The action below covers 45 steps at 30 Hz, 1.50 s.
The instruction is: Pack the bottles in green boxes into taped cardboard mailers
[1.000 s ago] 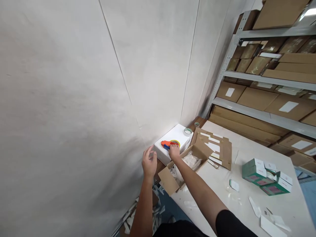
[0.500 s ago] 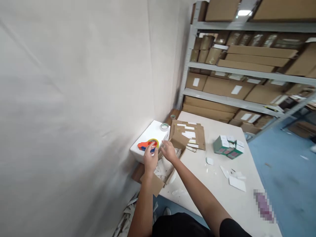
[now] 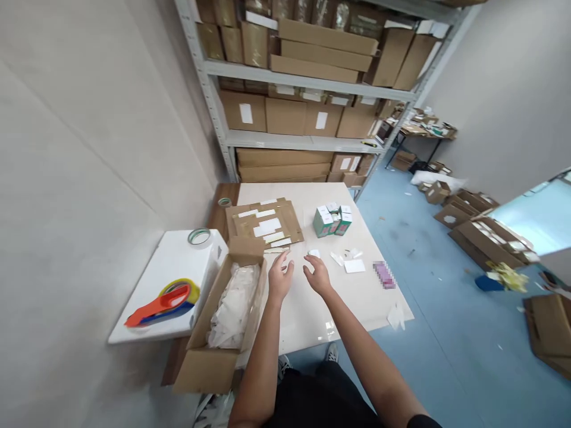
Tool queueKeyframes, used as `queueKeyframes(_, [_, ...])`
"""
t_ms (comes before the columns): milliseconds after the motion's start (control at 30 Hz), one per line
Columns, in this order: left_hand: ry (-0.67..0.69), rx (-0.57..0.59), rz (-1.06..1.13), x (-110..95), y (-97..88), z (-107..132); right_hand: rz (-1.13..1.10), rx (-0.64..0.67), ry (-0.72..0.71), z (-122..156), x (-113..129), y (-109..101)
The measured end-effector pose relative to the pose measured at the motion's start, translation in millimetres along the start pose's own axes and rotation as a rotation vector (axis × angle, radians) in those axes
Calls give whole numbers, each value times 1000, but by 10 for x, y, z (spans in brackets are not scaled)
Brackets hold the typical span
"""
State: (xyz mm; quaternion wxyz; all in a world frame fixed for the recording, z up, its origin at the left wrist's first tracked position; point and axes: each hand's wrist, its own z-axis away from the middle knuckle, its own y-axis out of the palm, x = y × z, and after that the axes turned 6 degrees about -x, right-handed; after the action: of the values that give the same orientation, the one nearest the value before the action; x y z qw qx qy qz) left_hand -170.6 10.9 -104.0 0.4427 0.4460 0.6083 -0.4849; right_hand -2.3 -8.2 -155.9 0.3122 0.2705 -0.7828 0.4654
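Observation:
Above the white table (image 3: pixel 307 309), my left hand (image 3: pixel 280 277) and my right hand (image 3: pixel 317 276) face each other with a gap between them. Both have their fingers apart and hold nothing. Just left of my left hand stands an open cardboard box (image 3: pixel 213 362) filled with crumpled white packing material (image 3: pixel 232 312). A small white piece (image 3: pixel 314 253) lies beyond my right hand. Farther back are several green and white small cartons (image 3: pixel 332 221) grouped together. A flattened cardboard sheet (image 3: pixel 263 223) with white labels lies beyond my left hand.
On a white foam box (image 3: pixel 167 255) at left rest an orange and blue tape dispenser (image 3: pixel 163 302) and a tape roll (image 3: pixel 198 236). Another tape roll (image 3: pixel 225 203) sits behind. White scraps (image 3: pixel 354 266) and a blurred purple item (image 3: pixel 384 274) lie at right. Shelves (image 3: pixel 303 142) of boxes stand behind.
Both hands have moved right, from beside the tape dispenser and over the cardboard box to above the table. The view has swung right, and the dispenser stays on the foam box.

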Motion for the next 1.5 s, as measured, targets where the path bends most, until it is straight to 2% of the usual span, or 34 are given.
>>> queueKeyframes(133, [-29, 114, -9, -49, 562, -16, 39, -58, 122, -9, -449, -463])
queueKeyframes(267, [-21, 165, -31, -61, 1004, -66, 42, -76, 208, -186, -867, -763])
queueKeyframes(400, [15, 145, -87, -4, 1313, -176, -2, -86, 225, -526, -1314, -872])
queueKeyframes(500, [-11, 117, -167, 62, 1554, -297, -41, -85, 267, -844, -1673, -910])
queueKeyframes(600, [-5, 139, -237, 99, 1888, -456, -79, -91, 314, -1176, -2025, -990])
queueKeyframes(700, [-11, 203, -300, 103, 2329, -652, -96, -88, 338, -1483, -2353, -1129])
queueKeyframes(833, [-10, 339, -364, 130, 3032, -945, -84, -35, 354, -1793, -2763, -1322])
queueKeyframes(1000, [38, 512, -577, 211, 3893, -1389, -69, 56, 405, -1964, -3195, -1445])
queueKeyframes(1100, [60, 550, -651, 269, 4279, -1672, -73, 61, 414, -2018, -3377, -1462])
queueKeyframes(1167, [49, 534, -702, 324, 4450, -1817, -87, 79, 425, -2065, -3476, -1452])
queueKeyframes(1267, [15, 518, -821, 439, 4569, -1921, -129, 112, 459, -2154, -3621, -1400])
queueKeyframes(1367, [11, 544, -902, 567, 4564, -1893, -197, 110, 522, -2225, -3770, -1311])
queueKeyframes(1500, [78, 578, -842, 708, 4495, -1732, -333, 83, 636, -2236, -3903, -1163])
